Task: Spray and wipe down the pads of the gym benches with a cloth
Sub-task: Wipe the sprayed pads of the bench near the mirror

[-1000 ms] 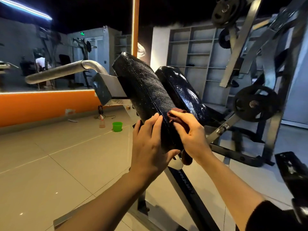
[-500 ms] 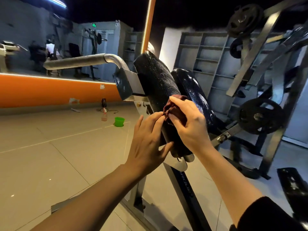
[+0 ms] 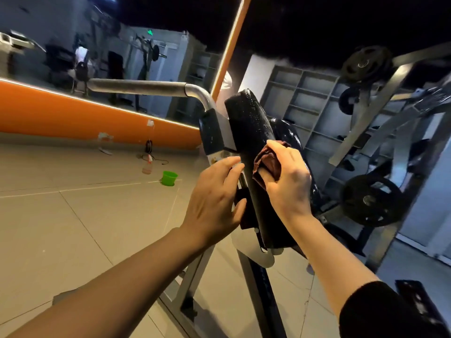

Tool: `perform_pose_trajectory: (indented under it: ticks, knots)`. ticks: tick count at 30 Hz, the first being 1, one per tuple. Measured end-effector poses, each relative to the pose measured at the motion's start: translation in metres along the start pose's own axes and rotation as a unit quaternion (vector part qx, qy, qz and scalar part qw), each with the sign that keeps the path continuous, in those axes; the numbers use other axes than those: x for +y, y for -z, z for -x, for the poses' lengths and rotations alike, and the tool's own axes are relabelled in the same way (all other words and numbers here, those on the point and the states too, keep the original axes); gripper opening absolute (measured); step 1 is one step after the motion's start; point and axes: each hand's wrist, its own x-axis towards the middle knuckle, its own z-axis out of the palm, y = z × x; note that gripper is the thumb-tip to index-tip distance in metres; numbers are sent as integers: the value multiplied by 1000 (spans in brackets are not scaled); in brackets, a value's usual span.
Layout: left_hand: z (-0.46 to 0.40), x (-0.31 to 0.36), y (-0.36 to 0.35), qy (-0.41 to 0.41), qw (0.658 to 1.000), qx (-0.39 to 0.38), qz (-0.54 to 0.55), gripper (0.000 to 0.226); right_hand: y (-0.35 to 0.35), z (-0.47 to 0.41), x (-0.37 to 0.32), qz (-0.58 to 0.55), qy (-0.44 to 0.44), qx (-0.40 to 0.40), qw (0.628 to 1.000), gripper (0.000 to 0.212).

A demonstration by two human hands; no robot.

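head | tiled floor [image 3: 73,228], orange wall band [image 3: 73,118] | right hand [image 3: 288,181] grips cloth [image 3: 267,164] on pad [image 3: 253,147] | left hand [image 3: 214,198] loose

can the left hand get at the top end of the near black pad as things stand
Probably yes. The left hand rests open at the narrow black textured pad's left edge, and nothing covers the pad above it. The right hand with the crumpled maroon cloth sits on the other side.

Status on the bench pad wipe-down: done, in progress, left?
Done: spraying, judging by the wet sheen on the black textured upright pad.
In hand: right hand rubs a bunched dark-red cloth mid-pad; left hand steadies its edge.
Left: the glossy black pad behind, which looks wet.
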Motion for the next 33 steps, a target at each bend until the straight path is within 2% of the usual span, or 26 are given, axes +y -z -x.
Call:
perform_pose_trajectory:
  ticks: [4, 7, 11, 17, 23, 28, 30, 32, 33]
  knots:
    - [-18, -14, 12, -43, 995, 70, -54, 64, -9, -28, -13, 27, -11, -11, 1000, 58]
    - [-34, -26, 19, -78, 990, 88, -82, 61, -18, -52, -22, 27, -20, -5, 999, 56]
    - [-58, -43, 28, -77, 990, 77, -94, 60, -28, -86, -34, 2, -52, 11, 999, 48]
    - [-92, -54, 32, -41, 994, 54, -90, 57, -42, -135, -42, -58, -107, -10, 993, 44]
    - [-100, -50, 30, -46, 993, 44, -95, 53, -49, -145, -27, -104, -108, -10, 989, 32]
    - [-100, -48, 32, -75, 990, 40, -111, 54, -37, -156, 0, -98, -174, 48, 979, 33]
    - [-105, -44, 29, -81, 989, 42, -112, 52, -38, -157, 2, -146, -162, -6, 976, 38]
    - [-108, -36, 23, -85, 990, 41, -106, 52, -46, -151, 2, -205, -112, -93, 968, 35]
    - [-109, -32, 19, -88, 990, 40, -104, 53, -49, -148, 5, -227, -96, -109, 963, 33]
